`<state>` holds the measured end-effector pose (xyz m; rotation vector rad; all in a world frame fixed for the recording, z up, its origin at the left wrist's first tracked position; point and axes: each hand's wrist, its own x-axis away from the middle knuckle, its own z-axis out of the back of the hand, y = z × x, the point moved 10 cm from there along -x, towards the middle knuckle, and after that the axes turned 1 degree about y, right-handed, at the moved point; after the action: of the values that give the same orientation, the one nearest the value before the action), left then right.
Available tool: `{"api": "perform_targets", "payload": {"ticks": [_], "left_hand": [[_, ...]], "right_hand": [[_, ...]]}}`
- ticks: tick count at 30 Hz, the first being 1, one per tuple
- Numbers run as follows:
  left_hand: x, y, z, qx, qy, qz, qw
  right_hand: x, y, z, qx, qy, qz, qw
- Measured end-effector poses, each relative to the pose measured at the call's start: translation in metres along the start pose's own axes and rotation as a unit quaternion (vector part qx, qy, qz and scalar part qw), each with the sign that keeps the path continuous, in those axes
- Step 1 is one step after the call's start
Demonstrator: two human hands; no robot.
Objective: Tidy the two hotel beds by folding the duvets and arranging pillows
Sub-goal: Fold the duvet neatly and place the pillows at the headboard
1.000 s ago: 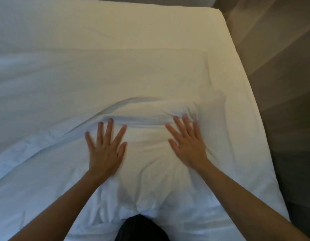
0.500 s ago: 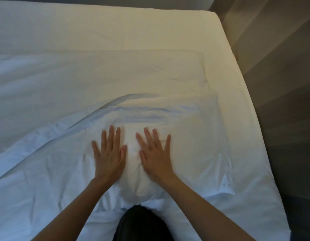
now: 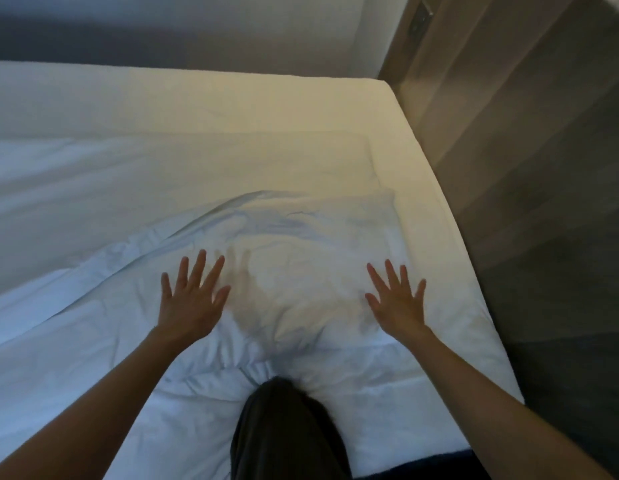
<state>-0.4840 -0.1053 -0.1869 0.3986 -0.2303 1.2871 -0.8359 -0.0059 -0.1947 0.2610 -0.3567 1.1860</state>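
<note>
The bed (image 3: 232, 105) runs off the left edge, its far part bare sheet, and the white duvet (image 3: 301, 306) lies rumpled across the near part, cut off left and below. A dark-clad knee (image 3: 287, 431) presses into its near edge. The left hand (image 3: 192, 303) and right hand (image 3: 398, 301) lie flat on it, well apart, fingers (image 3: 200, 268) spread wide, gripping nothing; motion smear blurs the fabric beside the left.
</note>
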Motion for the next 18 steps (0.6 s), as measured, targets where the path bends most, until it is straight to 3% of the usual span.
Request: {"api": "perform_targets", "payload": {"ticks": [8, 18], "left_hand": [[0.116, 0.015, 0.115, -0.032, 0.170, -0.089, 0.981], [0.276, 0.020, 0.172, -0.001, 0.282, -0.097, 0.955]], "right_hand": [[0.124, -0.107, 0.138, -0.060, 0.197, 0.147, 0.967], [0.272, -0.132, 0.224, -0.061, 0.299, 0.244, 0.920]]}}
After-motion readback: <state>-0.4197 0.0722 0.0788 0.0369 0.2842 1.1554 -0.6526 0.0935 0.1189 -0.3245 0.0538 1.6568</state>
